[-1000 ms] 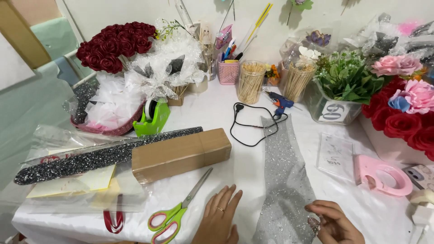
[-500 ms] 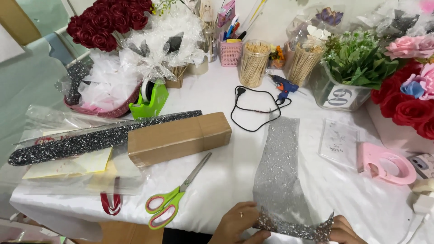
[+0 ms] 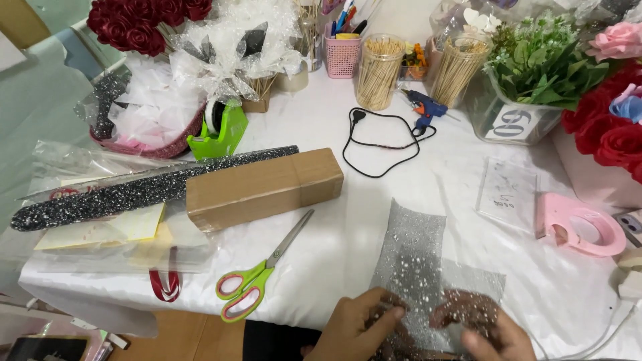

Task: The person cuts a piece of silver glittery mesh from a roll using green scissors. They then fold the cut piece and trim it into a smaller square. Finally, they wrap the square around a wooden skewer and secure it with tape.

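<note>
Two hands work at the table's near edge. The left hand (image 3: pixel 358 327) and right hand (image 3: pixel 485 327) each pinch the near end of a silver glitter strip (image 3: pixel 418 261), fingers pressed on it, folding it over. The strip runs away across the white table (image 3: pixel 374 200). Scissors (image 3: pixel 257 277) lie just left. Judged: keep both edges level and the fabric taut so the fold stays straight.

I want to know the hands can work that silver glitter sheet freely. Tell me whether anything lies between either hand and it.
Nothing visible does. The left hand and the right hand both rest directly on the near end of the silver glitter sheet. The green-handled scissors lie apart to its left, the pink tape dispenser to its right.
</note>
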